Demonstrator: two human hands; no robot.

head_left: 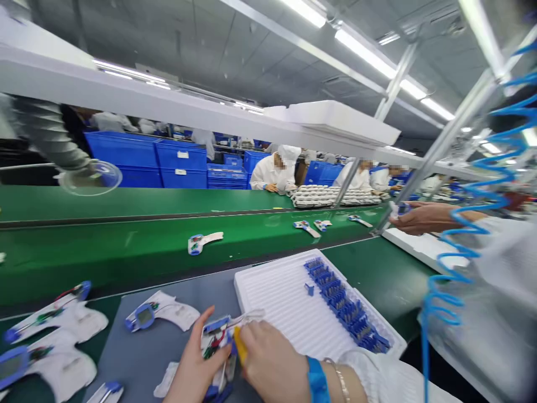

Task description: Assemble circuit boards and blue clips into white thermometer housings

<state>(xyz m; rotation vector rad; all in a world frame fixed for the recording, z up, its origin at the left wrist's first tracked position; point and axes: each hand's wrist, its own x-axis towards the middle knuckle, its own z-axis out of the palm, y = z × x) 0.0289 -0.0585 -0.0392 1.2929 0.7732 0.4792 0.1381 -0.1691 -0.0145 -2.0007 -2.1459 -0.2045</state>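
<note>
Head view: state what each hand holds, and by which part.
Left hand grips the open white-and-blue plastic thermometer shell by its side; right hand pinches a yellow tool.

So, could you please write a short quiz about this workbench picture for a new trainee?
1. True or false: the white tray holds small blue parts.
2. What colour is the wristband on the right hand?
A) red B) blue C) green
3. Fill in: the left hand holds an open white and blue ____.

Key: 1 true. 2 B. 3 handheld device, its inner wires showing.
</note>
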